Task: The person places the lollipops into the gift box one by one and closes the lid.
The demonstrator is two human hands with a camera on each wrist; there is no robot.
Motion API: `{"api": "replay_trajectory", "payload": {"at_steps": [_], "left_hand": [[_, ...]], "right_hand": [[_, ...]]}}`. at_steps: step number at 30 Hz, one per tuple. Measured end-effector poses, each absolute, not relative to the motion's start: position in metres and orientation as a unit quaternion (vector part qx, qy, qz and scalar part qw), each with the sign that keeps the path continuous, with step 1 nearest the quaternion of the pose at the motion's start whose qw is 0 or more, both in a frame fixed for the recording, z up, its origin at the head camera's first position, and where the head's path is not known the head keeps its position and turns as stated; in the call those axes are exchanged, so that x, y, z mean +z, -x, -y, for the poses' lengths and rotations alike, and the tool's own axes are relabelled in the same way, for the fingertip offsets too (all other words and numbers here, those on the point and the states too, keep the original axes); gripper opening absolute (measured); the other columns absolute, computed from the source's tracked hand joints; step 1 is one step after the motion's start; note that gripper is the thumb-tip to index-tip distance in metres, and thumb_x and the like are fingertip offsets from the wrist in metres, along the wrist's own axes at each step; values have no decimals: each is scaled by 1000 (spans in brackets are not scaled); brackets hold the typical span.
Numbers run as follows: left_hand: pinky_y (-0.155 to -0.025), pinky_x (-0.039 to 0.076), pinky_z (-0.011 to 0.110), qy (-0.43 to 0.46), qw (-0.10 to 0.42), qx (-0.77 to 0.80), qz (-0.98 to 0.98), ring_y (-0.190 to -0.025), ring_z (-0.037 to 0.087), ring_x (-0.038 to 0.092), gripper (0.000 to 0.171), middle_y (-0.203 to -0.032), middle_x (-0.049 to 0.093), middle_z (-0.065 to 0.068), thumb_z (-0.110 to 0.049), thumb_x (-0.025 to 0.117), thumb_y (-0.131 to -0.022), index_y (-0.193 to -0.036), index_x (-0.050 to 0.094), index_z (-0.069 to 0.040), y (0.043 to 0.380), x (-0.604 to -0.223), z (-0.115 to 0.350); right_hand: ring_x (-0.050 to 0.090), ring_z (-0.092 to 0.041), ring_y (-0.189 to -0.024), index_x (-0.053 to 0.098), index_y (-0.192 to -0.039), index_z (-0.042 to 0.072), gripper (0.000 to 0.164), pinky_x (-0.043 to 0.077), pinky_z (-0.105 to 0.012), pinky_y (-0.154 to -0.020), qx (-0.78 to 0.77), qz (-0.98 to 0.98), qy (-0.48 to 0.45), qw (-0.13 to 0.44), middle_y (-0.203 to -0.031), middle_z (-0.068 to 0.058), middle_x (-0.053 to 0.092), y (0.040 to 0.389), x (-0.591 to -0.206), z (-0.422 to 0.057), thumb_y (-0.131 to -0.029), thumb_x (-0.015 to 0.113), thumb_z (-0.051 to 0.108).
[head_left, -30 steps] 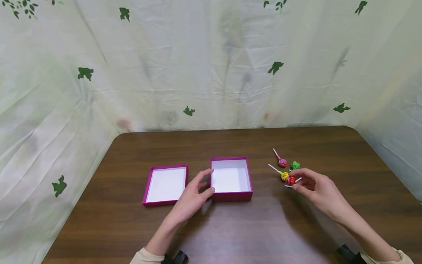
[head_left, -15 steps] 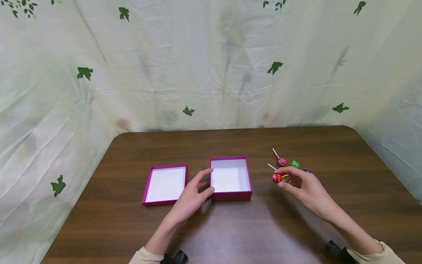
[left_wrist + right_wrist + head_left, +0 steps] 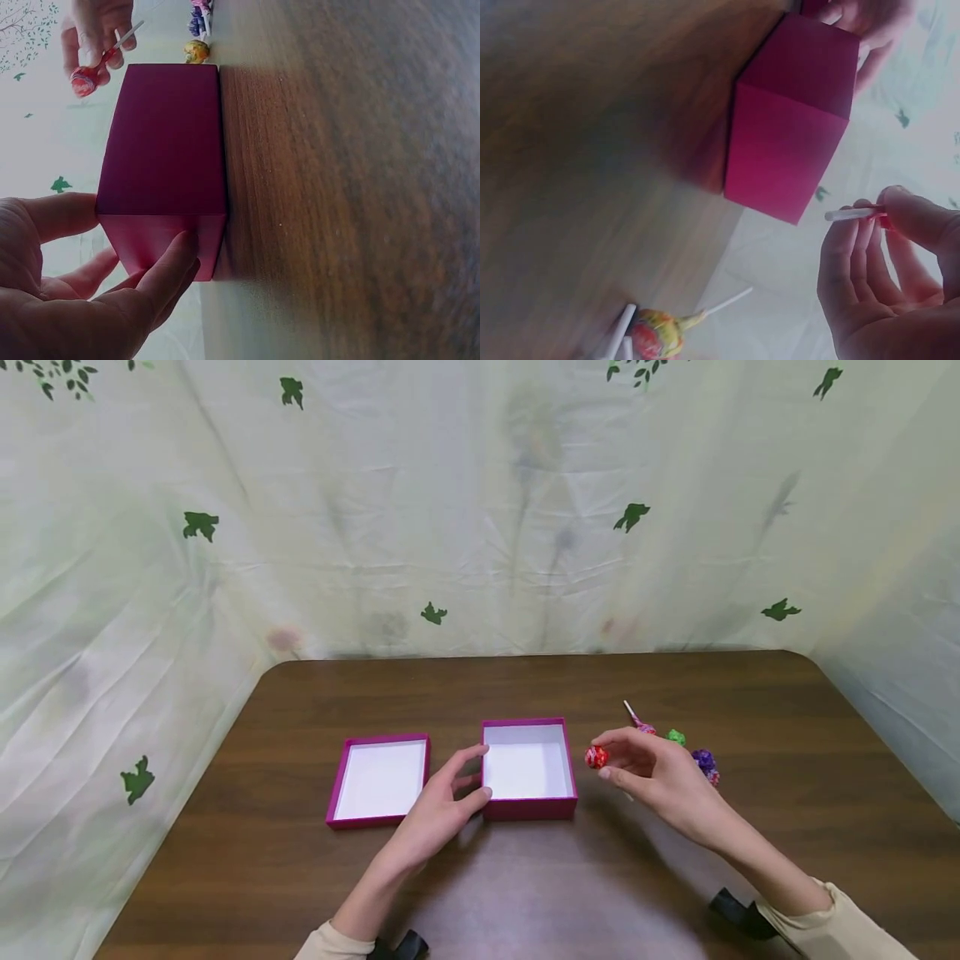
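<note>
My right hand point(image 3: 671, 781) pinches a red-wrapped lollipop point(image 3: 597, 757) by its stick, held up just right of the open box point(image 3: 529, 810). The right wrist view shows its white stick point(image 3: 847, 214) poking out between thumb and fingers. The magenta box is white inside and holds nothing. My left hand point(image 3: 435, 818) rests its thumb and fingers against the box's left side; the left wrist view shows fingertips point(image 3: 184, 244) flat on that wall.
The matching shallow lid point(image 3: 377, 781) lies inside-up to the left. Behind my right hand lie more lollipops: a pink one point(image 3: 634, 714), a green one point(image 3: 676, 737), a purple one point(image 3: 703, 759) and a yellow one point(image 3: 660, 334). A patterned curtain point(image 3: 480, 527) hangs behind the table.
My right hand has lifted the red lollipop from the group and carried it left, near the box's right edge. The left hand stays against the box.
</note>
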State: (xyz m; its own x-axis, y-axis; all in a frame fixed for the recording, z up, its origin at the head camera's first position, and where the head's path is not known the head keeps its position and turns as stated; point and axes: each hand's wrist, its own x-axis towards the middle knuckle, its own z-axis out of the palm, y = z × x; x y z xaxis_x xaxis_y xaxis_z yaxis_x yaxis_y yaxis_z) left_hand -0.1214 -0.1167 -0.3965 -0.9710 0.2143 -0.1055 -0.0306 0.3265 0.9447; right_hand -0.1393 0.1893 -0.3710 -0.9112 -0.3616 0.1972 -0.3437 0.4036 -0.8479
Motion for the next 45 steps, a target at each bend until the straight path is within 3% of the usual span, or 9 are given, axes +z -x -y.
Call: {"api": "replay_trajectory", "payload": {"at_steps": [6,26,35,45], "left_hand": [[-96,45,57,-62,108,581,-804,-130,36,47,58,-151,40,6,-20,65,-94,-148,42,-22,123,-397,116],[-96,45,57,-55,110,588,-800,-130,37,47,60,-152,38,7,-21,65,-94,-149,40,-21,121,-397,116],[-97,44,58,-59,120,586,-799,-132,38,45,60,-152,38,7,-21,64,-95,-149,39,-22,122,-396,115],[-95,45,58,-60,112,589,-798,-130,38,48,61,-153,38,7,-20,64,-95,-150,38,-19,125,-401,117]], "right_hand": [[68,-11,-86,67,-109,17,28,56,-29,-75,-487,-847,213,4,-100,7,71,144,-366,-182,-85,76,5],[67,-17,-86,68,-111,13,25,56,-31,-74,-506,-822,257,44,-95,-1,69,165,-357,-142,-87,76,11],[64,-13,-85,69,-107,18,23,55,-35,-71,-483,-837,255,32,-91,6,69,174,-362,-120,-86,77,14],[65,-11,-82,69,-104,12,20,54,-33,-72,-466,-846,256,48,-88,6,69,188,-373,-97,-85,75,8]]}}
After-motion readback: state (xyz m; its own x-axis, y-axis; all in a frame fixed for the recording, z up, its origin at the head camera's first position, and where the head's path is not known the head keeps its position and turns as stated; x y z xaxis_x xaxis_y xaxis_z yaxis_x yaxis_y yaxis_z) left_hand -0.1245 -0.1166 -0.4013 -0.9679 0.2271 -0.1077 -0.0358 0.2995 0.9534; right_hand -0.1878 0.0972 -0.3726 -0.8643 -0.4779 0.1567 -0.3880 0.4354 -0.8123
